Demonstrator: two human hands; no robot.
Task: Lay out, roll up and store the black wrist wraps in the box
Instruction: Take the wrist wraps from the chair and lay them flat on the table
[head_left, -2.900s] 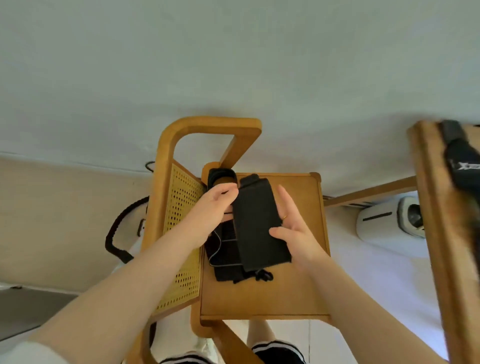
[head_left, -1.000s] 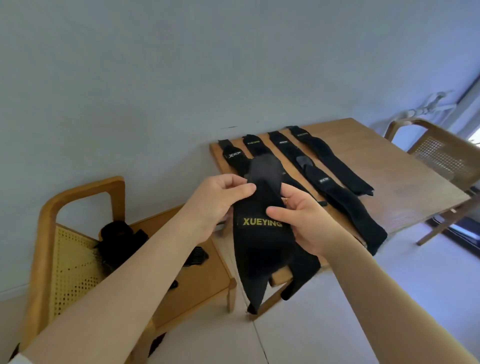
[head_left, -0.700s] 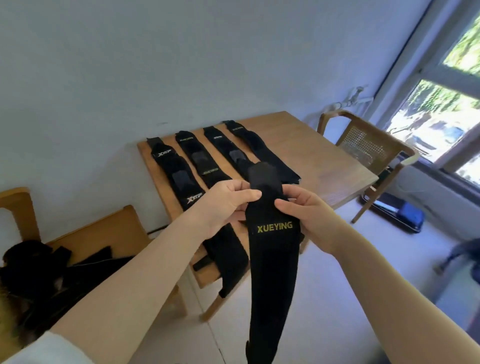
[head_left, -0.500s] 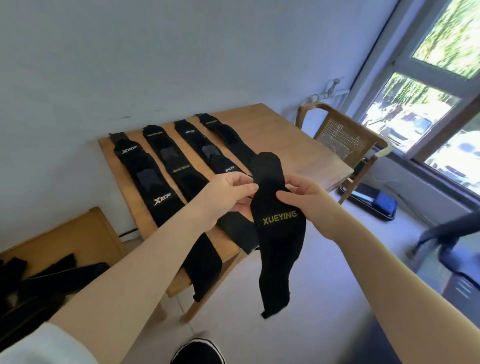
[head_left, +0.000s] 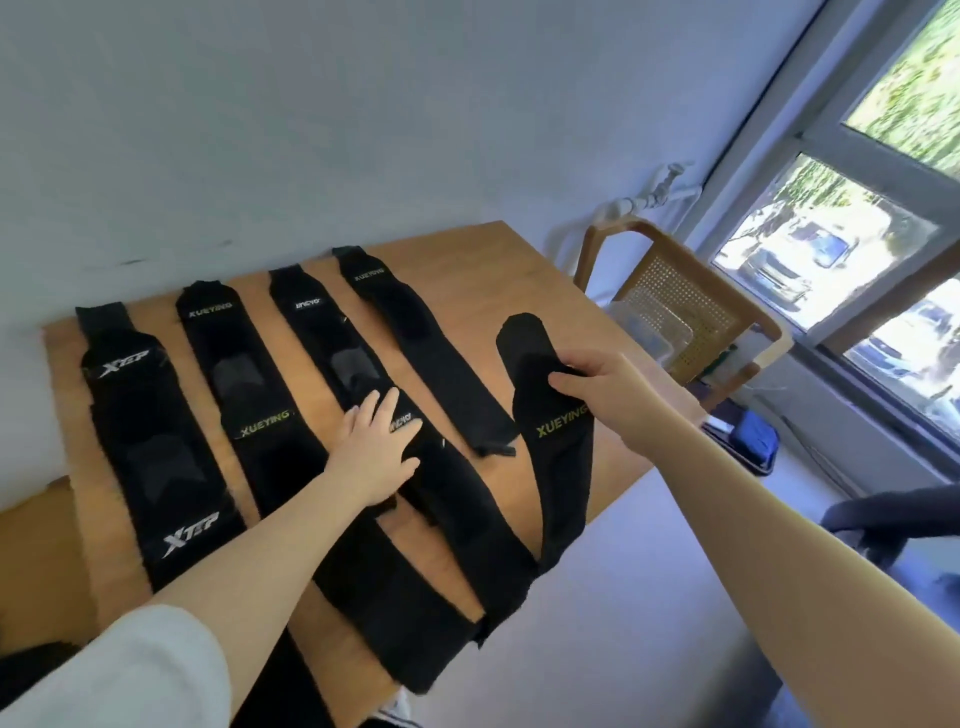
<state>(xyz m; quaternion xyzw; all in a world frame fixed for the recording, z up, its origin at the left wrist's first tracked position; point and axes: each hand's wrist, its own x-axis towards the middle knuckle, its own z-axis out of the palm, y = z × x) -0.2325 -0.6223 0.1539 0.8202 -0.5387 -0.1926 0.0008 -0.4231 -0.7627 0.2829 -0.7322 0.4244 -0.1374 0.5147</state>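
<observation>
Half a second ago both hands held one black wrist wrap up in the air. Now the left hand (head_left: 375, 453) has let go and lies flat on the third wrap (head_left: 395, 447) on the wooden table (head_left: 467, 270), with its fingers straight and spread a little. The right hand (head_left: 605, 384) alone holds the XUEYING wrap (head_left: 558, 441), its thumb and fingers pinched on the upper part, just under the rounded tip. This wrap hangs over the right side of the table, and its low end drops past the near edge beside the third wrap's end. Four wraps lie side by side on the table, running from far to near. The XTEP wrap (head_left: 150, 457) is at the left, close to the table's left edge. Next comes another XUEYING wrap (head_left: 260, 431), then the third wrap, then a shorter fourth wrap (head_left: 426, 353). The long ones hang over the near edge. The bare wood to the right of the fourth wrap is the open space, and the held wrap is above it. A wooden chair (head_left: 680, 306) stands past the table's right edge, near a window (head_left: 857, 234). A white sleeve (head_left: 119, 675) shows at the near left. No box can be told for sure.
</observation>
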